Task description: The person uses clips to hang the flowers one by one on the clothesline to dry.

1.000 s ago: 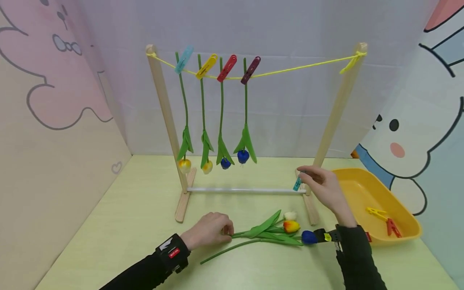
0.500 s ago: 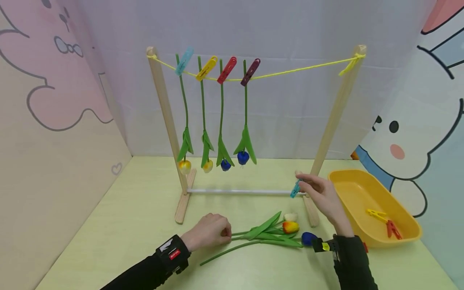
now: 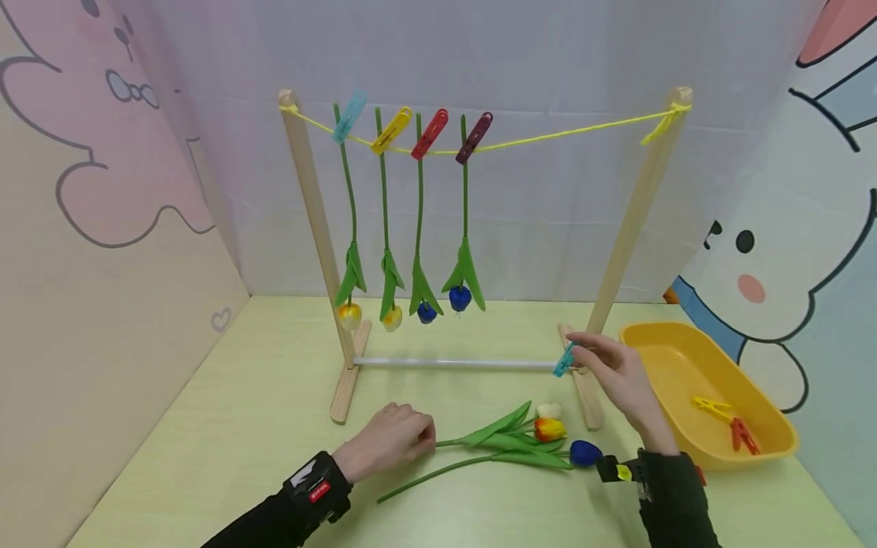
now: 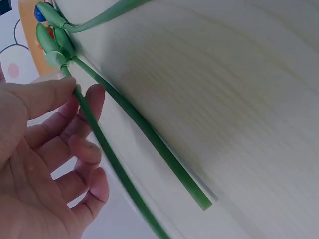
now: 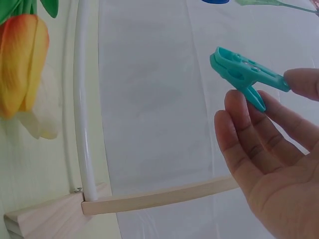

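Note:
My left hand point(image 3: 387, 441) pinches a green tulip stem point(image 4: 107, 144) between thumb and fingertips, the other fingers loosely bent. I cannot tell which bloom that stem carries. An orange-yellow tulip point(image 3: 550, 430) and a white tulip point(image 3: 548, 412) lie together on the table, blooms to the right. Nearer me lies a blue tulip point(image 3: 585, 454), its long stem apart from them. Beside the rack's right post, my right hand point(image 3: 620, 380) holds a turquoise clothespin point(image 5: 249, 72) by its handles, with the thumb on one and fingertips on the other; its jaws point away from the palm.
A wooden rack point(image 3: 637, 221) carries a yellow string point(image 3: 569, 135). Several tulips hang from it head down on clothespins, towards the left. A white bar point(image 3: 459, 364) joins the rack's feet. At right, a yellow tray point(image 3: 658, 342) holds a yellow clothespin point(image 3: 712, 407) and a red one.
My right hand has come slightly down and nearer with the turquoise clothespin. The left hand has shifted a little left while at the stem. The hanging tulips stay as they were.

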Demonstrator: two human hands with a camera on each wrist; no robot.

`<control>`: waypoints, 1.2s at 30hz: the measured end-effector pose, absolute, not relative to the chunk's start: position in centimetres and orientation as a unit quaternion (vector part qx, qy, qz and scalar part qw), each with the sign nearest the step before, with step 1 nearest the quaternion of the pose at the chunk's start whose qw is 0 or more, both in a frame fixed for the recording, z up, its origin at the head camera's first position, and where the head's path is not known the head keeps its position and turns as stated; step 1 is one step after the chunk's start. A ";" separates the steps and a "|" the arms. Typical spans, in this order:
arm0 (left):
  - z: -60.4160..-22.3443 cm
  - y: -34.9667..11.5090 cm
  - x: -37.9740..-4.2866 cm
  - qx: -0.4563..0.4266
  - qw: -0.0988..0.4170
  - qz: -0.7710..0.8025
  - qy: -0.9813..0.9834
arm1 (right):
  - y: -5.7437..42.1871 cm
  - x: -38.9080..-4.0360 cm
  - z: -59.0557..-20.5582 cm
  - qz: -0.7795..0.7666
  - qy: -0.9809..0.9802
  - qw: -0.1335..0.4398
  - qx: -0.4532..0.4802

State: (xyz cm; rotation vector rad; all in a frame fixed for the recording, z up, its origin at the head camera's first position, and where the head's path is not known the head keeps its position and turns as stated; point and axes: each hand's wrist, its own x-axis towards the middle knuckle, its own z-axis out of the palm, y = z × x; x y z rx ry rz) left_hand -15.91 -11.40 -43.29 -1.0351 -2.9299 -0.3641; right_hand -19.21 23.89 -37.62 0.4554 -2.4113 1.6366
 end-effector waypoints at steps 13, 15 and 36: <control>-43.1 -11.3 -15.2 -0.289 0.133 -0.079 -0.945 | 23.8 -18.4 -36.7 0.586 -0.781 0.114 0.183; -43.0 -11.1 -15.2 -0.285 0.157 -0.067 -0.943 | 23.7 -18.3 -36.6 0.589 -0.778 0.116 0.186; -43.3 -9.6 -15.9 -0.224 0.379 0.005 -0.898 | 23.6 -18.0 -35.8 0.639 -0.730 0.175 0.166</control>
